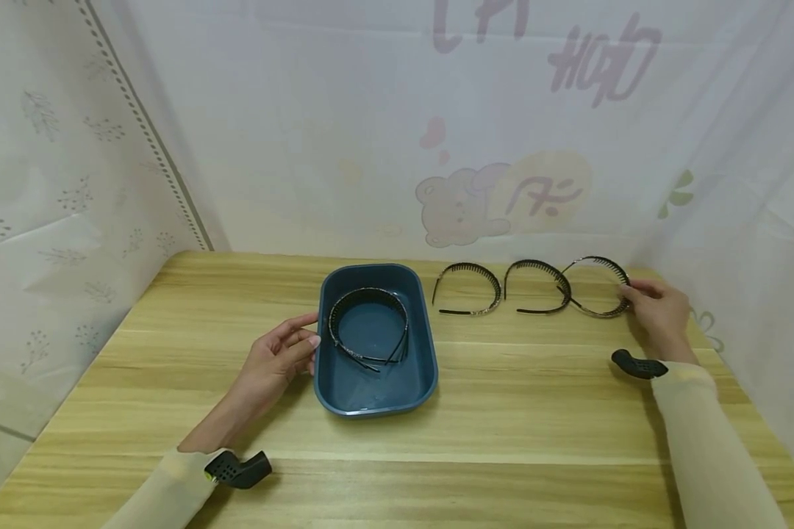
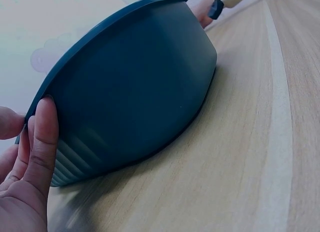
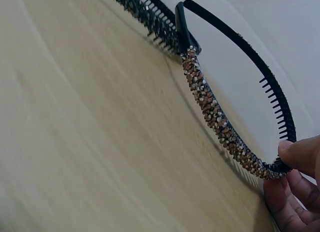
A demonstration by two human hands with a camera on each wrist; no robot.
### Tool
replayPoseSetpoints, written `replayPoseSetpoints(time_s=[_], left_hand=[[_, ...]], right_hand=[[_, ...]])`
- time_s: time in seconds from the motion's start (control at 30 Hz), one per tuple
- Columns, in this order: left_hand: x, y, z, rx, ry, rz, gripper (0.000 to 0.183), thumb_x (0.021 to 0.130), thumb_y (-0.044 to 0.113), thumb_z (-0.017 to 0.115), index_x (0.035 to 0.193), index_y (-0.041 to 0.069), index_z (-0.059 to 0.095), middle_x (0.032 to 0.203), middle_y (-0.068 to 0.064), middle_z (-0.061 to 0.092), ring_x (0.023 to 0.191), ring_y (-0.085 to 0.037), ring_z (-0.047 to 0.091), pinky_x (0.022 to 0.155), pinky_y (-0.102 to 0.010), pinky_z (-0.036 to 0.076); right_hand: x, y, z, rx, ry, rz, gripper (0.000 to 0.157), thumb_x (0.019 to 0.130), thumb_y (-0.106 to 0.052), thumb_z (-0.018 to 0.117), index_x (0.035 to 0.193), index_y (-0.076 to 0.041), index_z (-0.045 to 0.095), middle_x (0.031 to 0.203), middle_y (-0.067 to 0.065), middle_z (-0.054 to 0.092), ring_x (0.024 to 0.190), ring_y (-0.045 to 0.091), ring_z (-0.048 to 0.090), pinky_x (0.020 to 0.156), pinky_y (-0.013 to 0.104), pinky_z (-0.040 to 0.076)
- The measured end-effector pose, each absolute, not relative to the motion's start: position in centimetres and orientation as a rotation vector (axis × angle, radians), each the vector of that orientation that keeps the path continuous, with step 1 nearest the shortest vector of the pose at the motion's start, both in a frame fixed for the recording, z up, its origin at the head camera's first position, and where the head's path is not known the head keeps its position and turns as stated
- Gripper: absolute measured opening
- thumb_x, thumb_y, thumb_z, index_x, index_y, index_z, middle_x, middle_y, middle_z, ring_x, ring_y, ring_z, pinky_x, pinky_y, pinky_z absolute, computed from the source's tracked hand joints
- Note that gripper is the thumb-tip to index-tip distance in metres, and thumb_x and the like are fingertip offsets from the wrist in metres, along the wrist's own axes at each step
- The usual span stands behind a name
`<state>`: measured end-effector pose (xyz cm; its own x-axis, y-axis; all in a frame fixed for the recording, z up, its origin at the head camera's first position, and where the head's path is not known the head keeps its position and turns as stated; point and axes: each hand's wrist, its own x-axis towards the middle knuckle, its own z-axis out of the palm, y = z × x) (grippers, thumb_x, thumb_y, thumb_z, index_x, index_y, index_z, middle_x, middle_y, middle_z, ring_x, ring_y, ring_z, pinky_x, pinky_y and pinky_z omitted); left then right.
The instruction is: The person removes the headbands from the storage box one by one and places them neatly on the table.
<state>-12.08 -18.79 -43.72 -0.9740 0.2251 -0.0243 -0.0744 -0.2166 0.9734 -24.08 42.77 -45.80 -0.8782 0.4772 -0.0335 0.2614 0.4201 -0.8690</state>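
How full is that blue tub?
Partly filled: in the head view, black headbands lie inside the blue tub, leaving much of it bare.

The left forearm (image 1: pixel 180 470) slants forward and inward, the left hand (image 1: pixel 280 358) pinching between thumb and fingers. The right forearm (image 1: pixel 708 448) reaches farther forward, the right hand (image 1: pixel 660 312) pinching too, its rear fingers seemingly curled beneath, though partly hidden.
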Motion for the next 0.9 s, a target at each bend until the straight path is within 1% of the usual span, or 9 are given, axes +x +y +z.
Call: replayPoseSetpoints(time_s=[0.3, 0.4, 0.47, 0.5, 0.57, 0.67, 0.7, 0.83, 0.9], left_hand=[[-12.0, -18.7, -43.7, 0.198, 1.818, 2.317, 0.052, 0.094, 0.009, 0.057, 0.140, -0.001, 0.035, 0.097, -0.005, 0.061, 0.077, -0.012, 0.060, 0.066, -0.024, 0.055], [-12.0, -18.8, -43.8, 0.211, 1.803, 2.320, 0.052, 0.093, 0.009, 0.057, 0.140, -0.002, 0.035, 0.097, -0.005, 0.061, 0.077, -0.012, 0.060, 0.066, -0.024, 0.055], [-12.1, -18.8, -43.8, 0.207, 1.813, 2.315, 0.052, 0.093, 0.009, 0.057, 0.139, -0.001, 0.036, 0.097, -0.005, 0.061, 0.077, -0.012, 0.060, 0.066, -0.024, 0.055], [-12.1, -18.8, -43.8, 0.202, 1.818, 2.314, 0.052, 0.093, 0.010, 0.057, 0.139, -0.001, 0.036, 0.097, -0.006, 0.061, 0.076, -0.012, 0.060, 0.066, -0.024, 0.055], [-12.1, -18.7, -43.8, 0.194, 1.831, 2.308, 0.052, 0.093, 0.010, 0.058, 0.139, -0.001, 0.036, 0.097, -0.006, 0.061, 0.076, -0.012, 0.060, 0.066, -0.024, 0.055], [-12.0, -18.7, -43.8, 0.179, 1.841, 2.305, 0.052, 0.093, 0.011, 0.058, 0.139, 0.000, 0.036, 0.097, -0.006, 0.061, 0.076, -0.012, 0.060, 0.066, -0.025, 0.055], [-12.0, -18.7, -43.8, 0.181, 1.840, 2.308, 0.052, 0.093, 0.010, 0.058, 0.139, -0.001, 0.036, 0.097, -0.006, 0.061, 0.076, -0.012, 0.060, 0.066, -0.024, 0.055], [-12.0, -18.7, -43.8, 0.203, 1.836, 2.312, 0.052, 0.093, 0.009, 0.057, 0.139, -0.002, 0.035, 0.097, -0.007, 0.061, 0.076, -0.012, 0.060, 0.066, -0.024, 0.055], [-12.0, -18.7, -43.8, 0.201, 1.840, 2.308, 0.052, 0.093, 0.010, 0.057, 0.140, -0.001, 0.035, 0.097, -0.007, 0.061, 0.076, -0.012, 0.060, 0.066, -0.024, 0.055]], right_hand=[[-23.4, 43.8, -45.3, -0.653, -2.575, 1.231, 0.057, 0.085, -0.043, 0.064, 0.126, -0.005, 0.058, 0.063, -0.038, 0.049, 0.065, -0.016, 0.051, 0.060, 0.004, 0.043], [-23.3, 44.0, -45.1, -0.710, -2.593, 1.167, 0.055, 0.086, -0.043, 0.063, 0.125, -0.005, 0.059, 0.060, -0.038, 0.046, 0.066, -0.014, 0.049, 0.059, 0.006, 0.044], [-23.3, 44.2, -45.0, -0.764, -2.591, 1.131, 0.053, 0.085, -0.042, 0.064, 0.124, -0.006, 0.060, 0.059, -0.037, 0.044, 0.075, -0.007, 0.051, 0.068, 0.009, 0.044], [-23.3, 44.3, -45.0, -0.793, -2.590, 1.117, 0.054, 0.084, -0.043, 0.064, 0.124, -0.006, 0.061, 0.061, -0.036, 0.043, 0.083, 0.000, 0.055, 0.077, 0.013, 0.045], [-23.2, 44.6, -45.0, -0.844, -2.589, 1.093, 0.055, 0.083, -0.045, 0.065, 0.123, -0.007, 0.061, 0.066, -0.032, 0.044, 0.103, 0.014, 0.055, 0.094, 0.023, 0.041], [-23.1, 44.9, -44.9, -0.876, -2.592, 1.077, 0.055, 0.082, -0.045, 0.065, 0.121, -0.008, 0.062, 0.082, -0.019, 0.051, 0.126, 0.028, 0.040, 0.109, 0.037, 0.028], [-23.0, 45.0, -44.8, -0.881, -2.594, 1.079, 0.054, 0.081, -0.045, 0.065, 0.120, -0.007, 0.063, 0.086, -0.014, 0.052, 0.129, 0.029, 0.037, 0.111, 0.040, 0.026], [-22.8, 44.8, -44.6, -0.858, -2.623, 1.043, 0.053, 0.082, -0.045, 0.064, 0.116, -0.004, 0.063, 0.104, 0.003, 0.056, 0.128, 0.033, 0.035, 0.109, 0.044, 0.026], [-22.6, 44.7, -44.5, -0.837, -2.645, 1.029, 0.055, 0.083, -0.045, 0.062, 0.116, -0.001, 0.062, 0.118, 0.014, 0.055, 0.129, 0.037, 0.032, 0.109, 0.047, 0.025]])
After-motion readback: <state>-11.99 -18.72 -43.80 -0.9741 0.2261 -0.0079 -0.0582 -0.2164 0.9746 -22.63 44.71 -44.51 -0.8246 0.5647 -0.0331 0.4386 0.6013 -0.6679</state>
